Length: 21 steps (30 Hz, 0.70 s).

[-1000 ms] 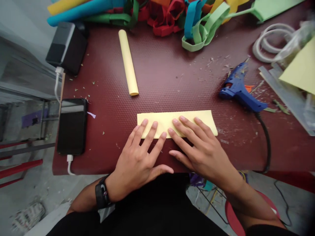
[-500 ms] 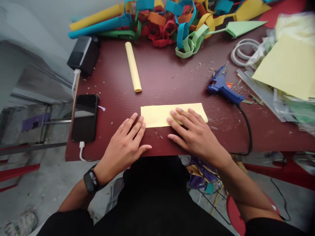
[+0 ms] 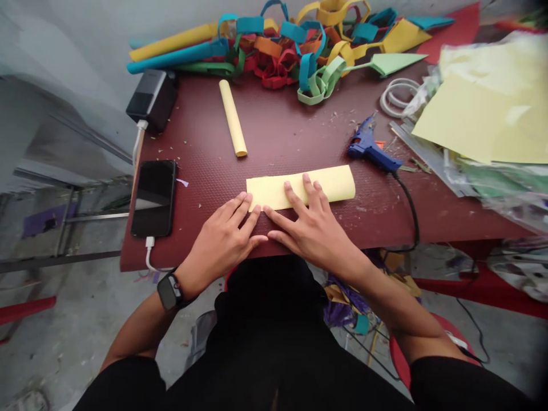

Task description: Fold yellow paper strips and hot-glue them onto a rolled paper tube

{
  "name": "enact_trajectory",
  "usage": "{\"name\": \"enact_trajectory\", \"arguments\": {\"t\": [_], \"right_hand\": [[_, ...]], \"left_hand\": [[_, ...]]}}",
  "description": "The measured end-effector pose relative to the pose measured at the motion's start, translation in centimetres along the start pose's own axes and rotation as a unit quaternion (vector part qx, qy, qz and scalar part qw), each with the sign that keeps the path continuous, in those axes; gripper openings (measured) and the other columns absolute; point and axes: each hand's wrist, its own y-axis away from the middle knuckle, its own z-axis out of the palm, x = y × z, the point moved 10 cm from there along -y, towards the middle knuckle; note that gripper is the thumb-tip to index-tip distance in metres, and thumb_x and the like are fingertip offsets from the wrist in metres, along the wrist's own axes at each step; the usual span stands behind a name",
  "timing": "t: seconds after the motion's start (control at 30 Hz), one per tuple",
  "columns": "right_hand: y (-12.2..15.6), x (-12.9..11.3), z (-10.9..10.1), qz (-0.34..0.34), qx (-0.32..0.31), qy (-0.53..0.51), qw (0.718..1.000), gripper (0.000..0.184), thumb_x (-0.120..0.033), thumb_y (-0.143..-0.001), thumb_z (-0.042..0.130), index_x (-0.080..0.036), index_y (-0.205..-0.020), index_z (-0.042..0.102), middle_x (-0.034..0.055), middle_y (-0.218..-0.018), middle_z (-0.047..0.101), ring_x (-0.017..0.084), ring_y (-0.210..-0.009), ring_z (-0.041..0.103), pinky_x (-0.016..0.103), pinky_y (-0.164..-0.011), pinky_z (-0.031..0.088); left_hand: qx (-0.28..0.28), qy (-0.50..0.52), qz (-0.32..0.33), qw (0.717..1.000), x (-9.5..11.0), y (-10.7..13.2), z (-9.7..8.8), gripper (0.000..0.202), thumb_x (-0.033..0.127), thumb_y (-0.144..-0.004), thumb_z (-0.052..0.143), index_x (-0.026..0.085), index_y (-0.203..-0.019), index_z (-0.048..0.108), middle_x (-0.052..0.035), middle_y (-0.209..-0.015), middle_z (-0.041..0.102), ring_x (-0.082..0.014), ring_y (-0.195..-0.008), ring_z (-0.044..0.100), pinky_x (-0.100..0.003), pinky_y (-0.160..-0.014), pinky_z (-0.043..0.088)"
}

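A folded pale yellow paper strip (image 3: 334, 181) lies flat near the front edge of the dark red table (image 3: 291, 131). My right hand (image 3: 306, 225) presses on its middle with fingers stretched flat. My left hand (image 3: 222, 237) lies flat beside it, fingertips at the strip's left end. Both hands are open and hold nothing. A rolled yellow paper tube (image 3: 232, 117) lies farther back on the table.
A black phone (image 3: 154, 197) on a cable lies at the left edge, a black power bank (image 3: 150, 98) behind it. A blue glue gun (image 3: 371, 152) rests to the right. Coloured paper chains (image 3: 299, 48) fill the back; yellow sheets (image 3: 483, 114) pile up at right.
The view has pulled back and tilted up. My right hand slid left along the strip toward its middle, and my left hand closed in at the strip's left end.
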Motion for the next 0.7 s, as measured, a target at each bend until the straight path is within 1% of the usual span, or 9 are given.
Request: {"name": "enact_trajectory", "arguments": {"t": [0.07,0.17,0.3,0.4,0.5,0.57,0.63,0.7], "right_hand": [[0.4,0.6,-0.3,0.011,0.008,0.002,1.0,0.048,-0.047,-0.111,0.065,-0.024,-0.152,0.072,0.024,-0.176,0.044,0.054,-0.171,0.023,0.084,-0.13,0.029],[1.4,2.1,-0.7,0.035,0.009,0.0,0.999,0.042,-0.043,-0.111,0.064,-0.025,-0.147,0.076,0.019,-0.178,0.045,0.053,-0.172,0.019,0.083,-0.132,0.027],[3.0,4.2,-1.0,0.061,0.009,-0.008,0.998,0.038,-0.039,-0.112,0.063,-0.027,-0.144,0.079,0.0132,-0.18,0.043,0.055,-0.172,0.017,0.085,-0.132,0.025],[4.1,5.6,-1.4,0.075,0.016,-0.004,0.997,0.036,-0.037,-0.112,0.063,-0.027,-0.141,0.081,0.0119,-0.18,0.044,0.056,-0.171,0.02,0.087,-0.131,0.024],[5.1,7.3,-1.9,0.098,0.029,0.002,0.995,0.032,-0.035,-0.112,0.063,-0.028,-0.135,0.084,0.0088,-0.179,0.046,0.055,-0.17,0.025,0.087,-0.129,0.027],[6.0,8.6,-2.4,0.115,0.039,0.01,0.993,0.031,-0.035,-0.112,0.062,-0.028,-0.13,0.086,0.0075,-0.177,0.049,0.055,-0.169,0.028,0.088,-0.128,0.029],[6.9,9.9,-2.7,0.132,0.049,0.018,0.99,0.031,-0.036,-0.112,0.061,-0.027,-0.125,0.087,0.0079,-0.175,0.052,0.056,-0.167,0.03,0.09,-0.126,0.03],[7.8,11.0,-3.0,0.145,0.061,0.027,0.987,0.031,-0.036,-0.112,0.06,-0.026,-0.12,0.089,0.0102,-0.173,0.054,0.057,-0.166,0.032,0.091,-0.125,0.03]], "left_hand": [[0.001,0.007,-0.001,1.0,0.0,0.0,0.0,0.067,0.051,-0.115,0.049,-0.003,-0.151,0.066,-0.0325,-0.16,0.061,-0.046,-0.149,0.062,-0.059,-0.123,0.057],[-0.011,0.028,-0.006,1.0,-0.2,0.0,0.2,0.067,0.05,-0.115,0.05,-0.004,-0.153,0.064,-0.0331,-0.162,0.059,-0.0464,-0.153,0.059,-0.061,-0.126,0.054],[-0.016,0.059,-0.007,0.998,-0.7,0.2,0.3,0.065,0.047,-0.117,0.046,-0.004,-0.152,0.063,-0.0309,-0.162,0.059,-0.0444,-0.156,0.057,-0.061,-0.129,0.052],[-0.005,0.064,0.005,0.998,-1.0,0.2,0.0,0.064,0.045,-0.119,0.04,-0.005,-0.149,0.065,-0.0294,-0.161,0.062,-0.0425,-0.154,0.059,-0.059,-0.127,0.055],[0.001,0.063,0.018,0.998,-1.1,0.2,-0.3,0.063,0.043,-0.12,0.039,-0.007,-0.144,0.067,-0.0294,-0.158,0.064,-0.0429,-0.152,0.061,-0.058,-0.125,0.058],[-0.002,0.066,0.02,0.998,-1.2,0.1,-0.3,0.062,0.043,-0.12,0.038,-0.007,-0.142,0.068,-0.0291,-0.158,0.064,-0.0427,-0.152,0.061,-0.058,-0.126,0.057],[-0.012,0.07,0.014,0.997,-1.3,0.1,-0.2,0.062,0.044,-0.12,0.037,-0.006,-0.142,0.068,-0.0283,-0.16,0.063,-0.0417,-0.154,0.059,-0.057,-0.128,0.055],[-0.028,0.074,0.005,0.997,-1.5,0.1,0.2,0.061,0.044,-0.12,0.036,-0.005,-0.141,0.068,-0.0276,-0.162,0.061,-0.0409,-0.157,0.056,-0.056,-0.131,0.052]]}}
